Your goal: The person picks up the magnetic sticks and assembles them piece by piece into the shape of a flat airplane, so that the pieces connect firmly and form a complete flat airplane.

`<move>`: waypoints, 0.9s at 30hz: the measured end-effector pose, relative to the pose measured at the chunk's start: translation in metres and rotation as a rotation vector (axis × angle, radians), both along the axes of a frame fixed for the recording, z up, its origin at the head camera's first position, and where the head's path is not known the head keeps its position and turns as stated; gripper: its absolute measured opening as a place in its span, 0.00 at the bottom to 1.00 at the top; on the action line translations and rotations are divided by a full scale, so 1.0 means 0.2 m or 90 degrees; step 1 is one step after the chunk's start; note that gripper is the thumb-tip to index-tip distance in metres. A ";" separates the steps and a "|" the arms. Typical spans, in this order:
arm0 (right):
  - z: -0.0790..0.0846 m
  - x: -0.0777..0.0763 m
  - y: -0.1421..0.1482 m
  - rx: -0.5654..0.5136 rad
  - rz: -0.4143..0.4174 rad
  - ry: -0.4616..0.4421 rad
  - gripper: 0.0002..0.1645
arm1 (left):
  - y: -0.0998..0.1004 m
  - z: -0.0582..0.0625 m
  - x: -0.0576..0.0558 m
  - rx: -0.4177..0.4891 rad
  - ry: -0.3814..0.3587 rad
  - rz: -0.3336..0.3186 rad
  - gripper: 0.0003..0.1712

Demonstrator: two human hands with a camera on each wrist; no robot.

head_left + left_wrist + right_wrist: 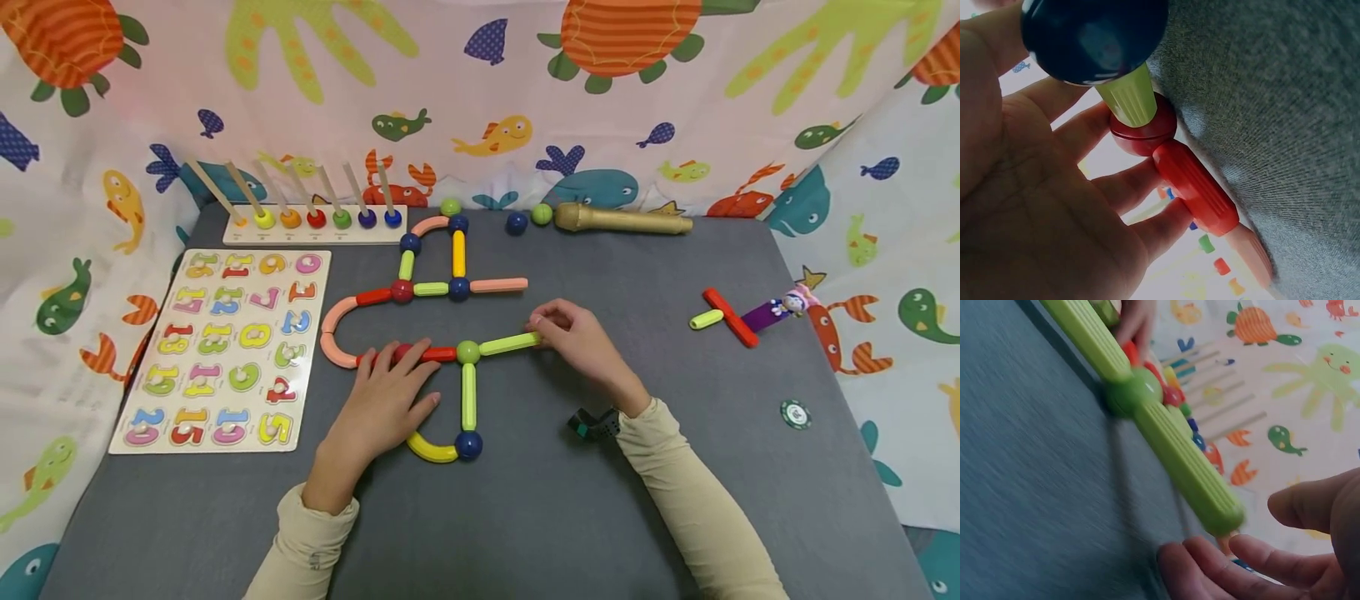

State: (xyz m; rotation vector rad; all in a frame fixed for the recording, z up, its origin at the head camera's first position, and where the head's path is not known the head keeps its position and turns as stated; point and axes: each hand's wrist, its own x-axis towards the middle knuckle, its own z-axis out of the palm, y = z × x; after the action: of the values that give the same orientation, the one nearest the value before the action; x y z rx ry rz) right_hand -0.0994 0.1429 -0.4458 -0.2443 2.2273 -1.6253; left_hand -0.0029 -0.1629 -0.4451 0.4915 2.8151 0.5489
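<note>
Ball-and-rod toy pieces are joined into a shape on the table. My left hand lies over its middle part, fingers spread and fairly straight, fingertips touching the red rod and red ball; it partly hides them. A green ball joins a red rod, an upright-running green rod and a slanting green rod. At that slanting rod's free end is my right hand; in the right wrist view its thumb stands apart from the rod, fingertips close by. A blue ball and yellow curved rod lie nearer me.
Left lies a number puzzle board; behind it stands a peg board. At the back are a loose blue ball, a green ball and a gold microphone. Red crossed rods and a chip lie right.
</note>
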 end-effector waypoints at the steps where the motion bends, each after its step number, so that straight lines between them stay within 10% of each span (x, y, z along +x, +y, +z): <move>1: 0.01 -0.02 0.01 0.010 0.001 0.007 0.22 | 0.00 0.00 0.00 0.002 -0.001 0.001 0.32; 11: 0.16 -0.41 -0.02 0.145 -0.001 0.116 0.24 | -0.01 -0.01 0.00 0.010 0.007 0.002 0.31; 18: 0.16 -0.68 -0.12 0.286 0.175 0.247 0.32 | -0.01 0.00 0.01 0.005 0.010 0.005 0.31; 27: 0.07 -0.78 -0.15 0.415 0.219 0.280 0.28 | -0.01 0.00 0.01 0.008 0.015 0.003 0.31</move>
State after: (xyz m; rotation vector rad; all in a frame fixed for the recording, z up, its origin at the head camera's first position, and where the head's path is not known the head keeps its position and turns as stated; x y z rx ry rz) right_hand -0.2549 0.1137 -0.4328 -0.8010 2.7013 -0.6577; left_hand -0.0017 -0.1650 -0.4461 0.4978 2.8378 0.5663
